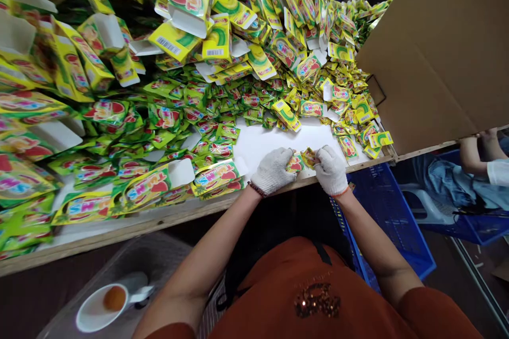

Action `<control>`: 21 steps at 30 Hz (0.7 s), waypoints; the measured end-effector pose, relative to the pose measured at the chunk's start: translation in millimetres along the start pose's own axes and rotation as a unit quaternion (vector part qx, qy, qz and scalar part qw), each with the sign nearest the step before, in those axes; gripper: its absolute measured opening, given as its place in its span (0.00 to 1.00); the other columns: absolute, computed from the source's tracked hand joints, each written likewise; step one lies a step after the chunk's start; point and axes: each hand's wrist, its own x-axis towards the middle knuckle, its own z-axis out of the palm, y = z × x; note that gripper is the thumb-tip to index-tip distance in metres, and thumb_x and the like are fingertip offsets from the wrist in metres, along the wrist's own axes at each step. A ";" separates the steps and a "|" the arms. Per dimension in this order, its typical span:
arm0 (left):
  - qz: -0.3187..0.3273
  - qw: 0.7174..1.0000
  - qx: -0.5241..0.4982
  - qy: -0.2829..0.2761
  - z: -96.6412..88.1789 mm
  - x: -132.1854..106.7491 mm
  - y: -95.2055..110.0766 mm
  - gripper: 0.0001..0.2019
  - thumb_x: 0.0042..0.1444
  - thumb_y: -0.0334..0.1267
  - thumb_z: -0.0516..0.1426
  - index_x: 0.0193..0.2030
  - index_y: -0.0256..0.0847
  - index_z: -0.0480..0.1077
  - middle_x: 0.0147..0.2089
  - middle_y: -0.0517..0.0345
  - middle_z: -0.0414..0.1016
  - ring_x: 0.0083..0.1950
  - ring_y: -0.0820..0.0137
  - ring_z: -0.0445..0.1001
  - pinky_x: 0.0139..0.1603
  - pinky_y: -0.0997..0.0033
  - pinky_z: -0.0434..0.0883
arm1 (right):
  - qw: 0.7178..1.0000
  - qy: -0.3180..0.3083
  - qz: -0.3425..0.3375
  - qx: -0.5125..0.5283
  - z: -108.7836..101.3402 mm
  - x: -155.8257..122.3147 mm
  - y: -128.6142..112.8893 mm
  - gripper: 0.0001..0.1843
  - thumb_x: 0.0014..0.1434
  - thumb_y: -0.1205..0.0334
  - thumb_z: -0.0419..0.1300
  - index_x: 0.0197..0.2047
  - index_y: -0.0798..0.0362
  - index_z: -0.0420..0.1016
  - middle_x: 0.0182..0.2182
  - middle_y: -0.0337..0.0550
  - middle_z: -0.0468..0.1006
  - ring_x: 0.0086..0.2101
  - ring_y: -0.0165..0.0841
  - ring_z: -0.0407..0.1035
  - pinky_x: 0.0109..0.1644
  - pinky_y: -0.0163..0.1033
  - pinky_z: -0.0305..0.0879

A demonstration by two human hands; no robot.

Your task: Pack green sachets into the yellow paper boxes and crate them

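My left hand (271, 171), in a white knitted glove, is closed on a small yellow candy box (295, 163) at the table's front edge. Facing it, my gloved right hand (332, 170) pinches a small yellow candy packet (307, 158) against the box's right end. Whether the packet is partly inside the box I cannot tell. To the left of my left hand lie fruit-printed boxes (217, 175) with white end flaps open. Green candy packets (170, 116) are heaped behind them, and yellow packets (353, 82) are piled at the right.
Many open boxes (191, 0) are stacked across the back of the white table (258, 143). A large cardboard sheet (433, 53) stands at the right. Below are a blue crate (393, 212) and a white cup (101, 307). Another person's arm (475, 156) shows at the far right.
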 end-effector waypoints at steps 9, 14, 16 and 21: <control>0.005 0.999 0.033 0.002 -1.3 0.6 -2.3 0.26 0.51 0.38 0.58 0.58 0.36 0.69 0.49 0.46 0.75 0.49 0.56 0.72 0.48 0.59 0.69 | 0.947 -0.076 0.188 0.250 6.6 -1.6 6.4 0.12 0.54 0.55 0.63 0.40 0.52 0.77 0.34 0.42 0.78 0.37 0.36 0.70 0.43 0.41 0.68; 0.068 0.997 0.032 -0.018 -3.3 3.0 -1.0 0.23 0.52 0.37 0.57 0.55 0.37 0.72 0.48 0.46 0.76 0.48 0.56 0.73 0.47 0.58 0.69 | 0.887 -0.198 0.270 0.319 0.8 1.2 16.3 0.13 0.50 0.51 0.62 0.29 0.54 0.74 0.22 0.35 0.68 0.25 0.28 0.60 0.31 0.35 0.59; 0.084 0.996 0.024 -0.020 -3.6 3.4 -0.9 0.23 0.52 0.37 0.57 0.55 0.36 0.72 0.47 0.45 0.76 0.47 0.56 0.73 0.47 0.57 0.69 | 0.893 -0.209 0.270 0.293 -0.7 6.3 17.6 0.12 0.49 0.53 0.61 0.26 0.54 0.72 0.20 0.33 0.65 0.24 0.26 0.56 0.29 0.34 0.55; 0.074 0.997 0.007 -0.013 2.4 2.3 -3.7 0.22 0.51 0.36 0.57 0.55 0.34 0.72 0.47 0.44 0.77 0.47 0.57 0.74 0.47 0.59 0.70 | 0.955 -0.212 0.127 0.163 -1.2 24.7 8.5 0.09 0.47 0.62 0.57 0.18 0.54 0.66 0.20 0.35 0.65 0.28 0.28 0.59 0.34 0.35 0.55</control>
